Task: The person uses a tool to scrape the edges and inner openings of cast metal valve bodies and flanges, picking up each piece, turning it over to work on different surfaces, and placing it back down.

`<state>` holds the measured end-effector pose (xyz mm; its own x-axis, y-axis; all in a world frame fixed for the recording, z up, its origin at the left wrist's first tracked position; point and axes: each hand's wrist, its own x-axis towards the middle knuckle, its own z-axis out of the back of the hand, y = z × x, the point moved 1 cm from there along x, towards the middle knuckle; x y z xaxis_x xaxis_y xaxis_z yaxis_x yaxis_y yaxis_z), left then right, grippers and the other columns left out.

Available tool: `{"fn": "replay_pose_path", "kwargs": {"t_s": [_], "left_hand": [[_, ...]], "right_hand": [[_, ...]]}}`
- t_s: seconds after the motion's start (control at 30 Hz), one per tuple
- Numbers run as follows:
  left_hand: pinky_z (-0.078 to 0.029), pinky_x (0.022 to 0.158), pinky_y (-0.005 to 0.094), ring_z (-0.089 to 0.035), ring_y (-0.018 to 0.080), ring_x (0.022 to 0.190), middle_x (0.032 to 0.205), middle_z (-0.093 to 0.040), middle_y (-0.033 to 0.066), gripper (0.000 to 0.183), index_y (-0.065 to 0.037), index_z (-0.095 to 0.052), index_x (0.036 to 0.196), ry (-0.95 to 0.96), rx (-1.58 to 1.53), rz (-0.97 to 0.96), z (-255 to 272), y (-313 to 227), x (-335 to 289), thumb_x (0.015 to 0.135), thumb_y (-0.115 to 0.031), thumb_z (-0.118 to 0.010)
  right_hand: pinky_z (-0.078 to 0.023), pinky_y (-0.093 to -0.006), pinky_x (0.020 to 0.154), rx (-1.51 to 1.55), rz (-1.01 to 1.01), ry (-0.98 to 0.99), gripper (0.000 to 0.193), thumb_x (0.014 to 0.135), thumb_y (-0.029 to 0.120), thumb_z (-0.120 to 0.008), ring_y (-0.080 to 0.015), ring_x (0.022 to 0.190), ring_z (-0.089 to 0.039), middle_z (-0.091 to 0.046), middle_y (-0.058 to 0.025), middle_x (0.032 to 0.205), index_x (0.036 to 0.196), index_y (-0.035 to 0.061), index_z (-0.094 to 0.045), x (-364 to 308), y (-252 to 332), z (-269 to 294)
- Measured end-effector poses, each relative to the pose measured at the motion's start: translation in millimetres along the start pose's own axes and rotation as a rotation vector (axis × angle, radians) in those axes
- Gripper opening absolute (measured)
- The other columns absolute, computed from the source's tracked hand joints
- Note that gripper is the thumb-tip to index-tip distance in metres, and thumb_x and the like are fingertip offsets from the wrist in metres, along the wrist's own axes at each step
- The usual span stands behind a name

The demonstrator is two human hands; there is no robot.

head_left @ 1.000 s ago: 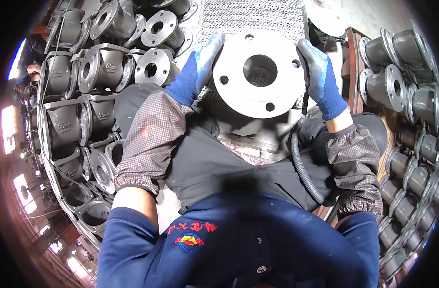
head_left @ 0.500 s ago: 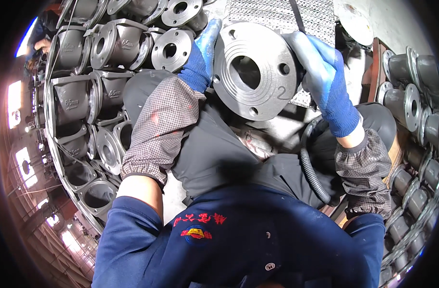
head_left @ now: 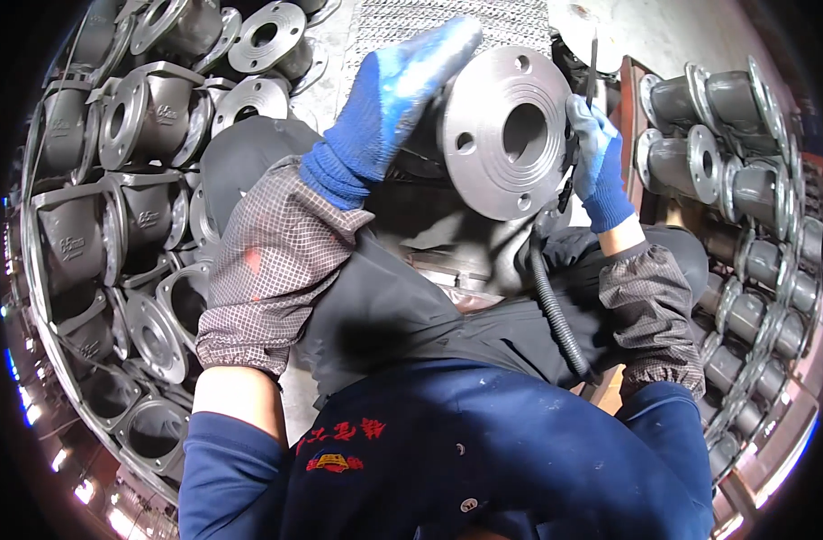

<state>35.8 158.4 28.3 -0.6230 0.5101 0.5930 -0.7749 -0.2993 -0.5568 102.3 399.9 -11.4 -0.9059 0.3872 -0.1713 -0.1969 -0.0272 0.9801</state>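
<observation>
A grey metal flanged valve body [head_left: 483, 144] stands above my lap, its round ringed face tilted toward me, with a centre bore and several bolt holes. My left hand [head_left: 393, 99], in a blue glove with a pale coated palm, is closed over the body behind the flange's left side; some fingertips are hidden. At the flange's right edge, my right hand [head_left: 597, 148], gloved alike, is closed around a slim dark tool [head_left: 593, 67] whose thin end points up past the fingers. The tool's lower part is partly hidden beside the flange.
Stacked grey flanged castings [head_left: 146, 117] crowd my left, and more flanged pieces [head_left: 682, 166] are piled at right. A ribbed black hose [head_left: 551, 301] runs over my right thigh. A textured metal surface [head_left: 411, 22] lies ahead, beside a pale round disc [head_left: 583, 31].
The flanged valve body has turned, and the marked figure on its face no longer shows. My left hand has shifted over its body; my right hand has drawn lower along the flange's right edge.
</observation>
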Motion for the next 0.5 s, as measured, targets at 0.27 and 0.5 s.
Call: {"fn": "replay_pose_path", "kwargs": {"t_s": [0.27,0.5], "left_hand": [[-0.049,0.079,0.0275,-0.061,0.0137,0.088,0.096,-0.066,0.0100,0.055,-0.002,-0.061,0.113,0.085,-0.703,0.367,-27.6,-17.0,26.4,0.087,-0.050,-0.054],[-0.051,0.074,0.0304,-0.066,0.0233,0.084,0.093,-0.067,0.0129,0.050,-0.009,-0.062,0.111,0.122,-0.501,0.387,-34.3,-16.0,38.6,0.083,-0.050,-0.057]], "right_hand": [[-0.043,-0.0192,0.053,0.171,-0.192,-0.067,0.030,0.090,0.032,-0.055,-0.0054,0.061,-0.054,-0.062,-0.0003,0.081,0.101,0.0038,-0.061,-11.2,-21.7,24.4],[-0.037,-0.0140,0.041,0.153,-0.227,-0.122,0.026,0.091,0.032,-0.054,-0.0025,0.051,-0.049,-0.059,0.0037,0.075,0.097,0.0071,-0.059,-15.6,-42.9,39.2]]}}
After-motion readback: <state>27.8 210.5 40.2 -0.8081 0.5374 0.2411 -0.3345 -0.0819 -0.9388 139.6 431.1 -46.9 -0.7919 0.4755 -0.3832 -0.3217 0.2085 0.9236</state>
